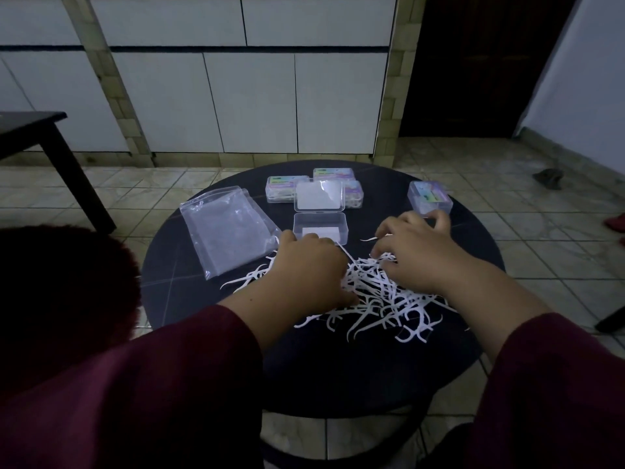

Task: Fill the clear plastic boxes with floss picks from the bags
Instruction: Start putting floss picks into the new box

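A heap of white floss picks (pixel 378 299) lies spread on the round dark table (pixel 321 377). My left hand (pixel 304 269) rests palm down on the heap's left part, fingers curled onto the picks. My right hand (pixel 411 252) reaches into the heap's far right side, fingers bent among the picks; one pick sticks out by its fingertips. Just beyond the hands stands an open clear plastic box (pixel 319 228) with its lid (pixel 318 197) tipped back; only a white label shows inside it. Empty clear bags (pixel 226 228) lie flat to the left.
Several closed clear boxes (pixel 282 188) with coloured labels stand behind the open one, and one more box (pixel 429 197) at the table's far right. A dark bench (pixel 50 143) stands on the tiled floor at left. White cabinets line the back wall.
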